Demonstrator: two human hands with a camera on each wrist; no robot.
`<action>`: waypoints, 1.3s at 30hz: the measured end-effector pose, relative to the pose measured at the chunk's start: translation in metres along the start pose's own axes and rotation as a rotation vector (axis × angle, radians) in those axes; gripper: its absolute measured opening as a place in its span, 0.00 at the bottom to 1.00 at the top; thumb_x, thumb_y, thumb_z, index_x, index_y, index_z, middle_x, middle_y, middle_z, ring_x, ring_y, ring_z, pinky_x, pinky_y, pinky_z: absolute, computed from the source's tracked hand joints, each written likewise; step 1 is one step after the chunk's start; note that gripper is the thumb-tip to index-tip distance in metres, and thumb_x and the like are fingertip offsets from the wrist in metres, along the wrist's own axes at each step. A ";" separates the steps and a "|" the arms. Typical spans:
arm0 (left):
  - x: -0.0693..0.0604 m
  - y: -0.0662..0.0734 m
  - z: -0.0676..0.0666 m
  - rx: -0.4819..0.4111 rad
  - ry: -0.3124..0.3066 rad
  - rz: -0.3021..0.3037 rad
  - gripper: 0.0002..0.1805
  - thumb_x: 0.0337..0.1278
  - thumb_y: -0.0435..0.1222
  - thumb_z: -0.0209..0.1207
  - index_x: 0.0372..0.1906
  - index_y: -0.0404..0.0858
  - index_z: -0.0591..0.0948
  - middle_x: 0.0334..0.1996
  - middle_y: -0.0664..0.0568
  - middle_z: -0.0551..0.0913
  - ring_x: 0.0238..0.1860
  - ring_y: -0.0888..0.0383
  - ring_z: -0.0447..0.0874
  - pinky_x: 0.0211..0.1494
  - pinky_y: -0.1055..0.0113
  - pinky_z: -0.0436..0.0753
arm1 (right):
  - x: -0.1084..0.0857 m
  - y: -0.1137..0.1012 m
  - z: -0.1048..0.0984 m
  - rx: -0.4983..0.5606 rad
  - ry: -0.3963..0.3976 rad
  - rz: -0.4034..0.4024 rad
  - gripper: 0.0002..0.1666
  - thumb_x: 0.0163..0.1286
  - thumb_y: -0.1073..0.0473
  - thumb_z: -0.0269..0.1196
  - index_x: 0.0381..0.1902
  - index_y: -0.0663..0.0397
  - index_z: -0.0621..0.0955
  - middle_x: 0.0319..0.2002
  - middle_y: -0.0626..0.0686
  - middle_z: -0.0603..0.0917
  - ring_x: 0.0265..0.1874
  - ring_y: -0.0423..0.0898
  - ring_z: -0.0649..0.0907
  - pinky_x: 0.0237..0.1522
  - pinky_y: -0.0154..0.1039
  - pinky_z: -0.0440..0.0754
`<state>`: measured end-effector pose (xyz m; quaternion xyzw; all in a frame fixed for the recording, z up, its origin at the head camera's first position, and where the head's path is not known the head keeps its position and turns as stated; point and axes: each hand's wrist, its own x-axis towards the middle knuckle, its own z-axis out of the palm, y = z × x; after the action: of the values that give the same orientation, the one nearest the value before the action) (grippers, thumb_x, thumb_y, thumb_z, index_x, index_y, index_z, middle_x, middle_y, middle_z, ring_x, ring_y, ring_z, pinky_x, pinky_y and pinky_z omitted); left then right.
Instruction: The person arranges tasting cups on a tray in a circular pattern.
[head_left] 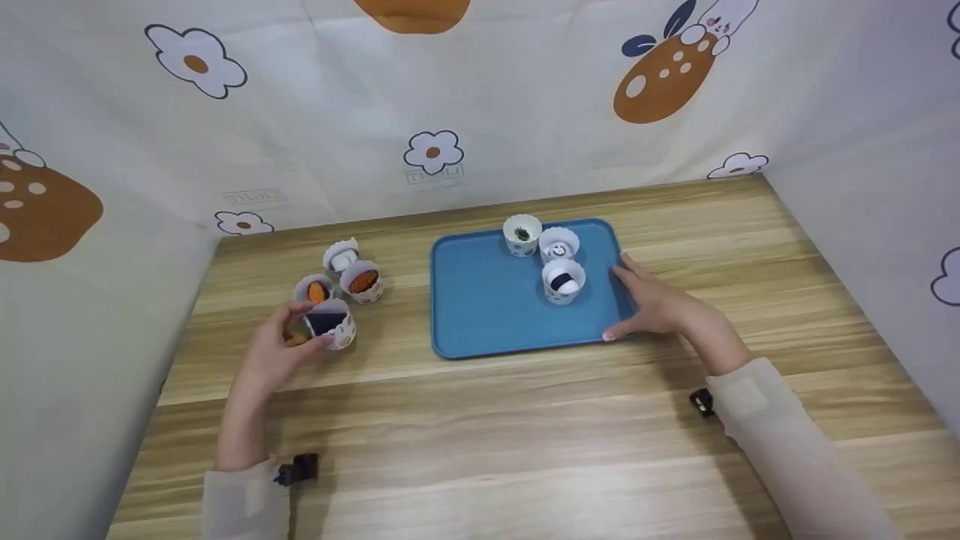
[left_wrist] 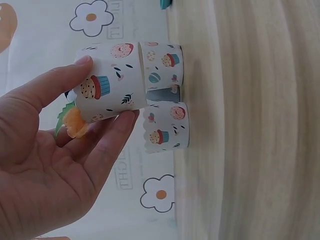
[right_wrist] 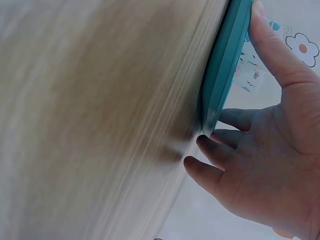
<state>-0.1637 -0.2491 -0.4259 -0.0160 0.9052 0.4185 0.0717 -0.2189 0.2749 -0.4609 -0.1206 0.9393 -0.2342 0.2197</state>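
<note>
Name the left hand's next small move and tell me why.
I'd likely carry the cupcake-print paper cup to the bare left part of the blue tray: the left hand grips it above the wooden table, three paper cups stand on the tray, and the right hand touches the tray's right edge, perhaps steadying it.

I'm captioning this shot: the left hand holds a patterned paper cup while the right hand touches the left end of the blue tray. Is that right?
Not quite: the head view shows the right hand touching the right end of the blue tray, not the left. The left hand does hold a patterned paper cup.
</note>
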 end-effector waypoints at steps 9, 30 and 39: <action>-0.002 0.012 0.003 -0.008 0.008 0.050 0.33 0.61 0.34 0.65 0.67 0.27 0.66 0.69 0.30 0.68 0.70 0.39 0.66 0.69 0.49 0.67 | 0.001 -0.001 -0.001 -0.029 0.002 0.018 0.74 0.52 0.36 0.75 0.79 0.62 0.45 0.80 0.66 0.37 0.78 0.68 0.45 0.76 0.64 0.50; 0.006 0.039 0.023 -0.008 -0.018 0.114 0.31 0.62 0.36 0.65 0.68 0.33 0.69 0.69 0.34 0.70 0.66 0.42 0.71 0.61 0.54 0.72 | -0.001 -0.010 -0.007 -0.162 0.009 0.010 0.75 0.50 0.31 0.74 0.79 0.62 0.47 0.79 0.68 0.42 0.78 0.69 0.43 0.74 0.69 0.46; 0.012 0.048 0.036 -0.015 -0.031 0.141 0.30 0.60 0.35 0.66 0.66 0.35 0.71 0.69 0.36 0.72 0.64 0.45 0.72 0.57 0.57 0.74 | -0.003 -0.010 -0.005 -0.228 0.052 -0.008 0.75 0.50 0.27 0.71 0.79 0.62 0.49 0.79 0.69 0.43 0.78 0.69 0.44 0.71 0.75 0.41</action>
<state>-0.1760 -0.1907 -0.4145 0.0538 0.8997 0.4296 0.0562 -0.2171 0.2691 -0.4506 -0.1423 0.9647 -0.1299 0.1794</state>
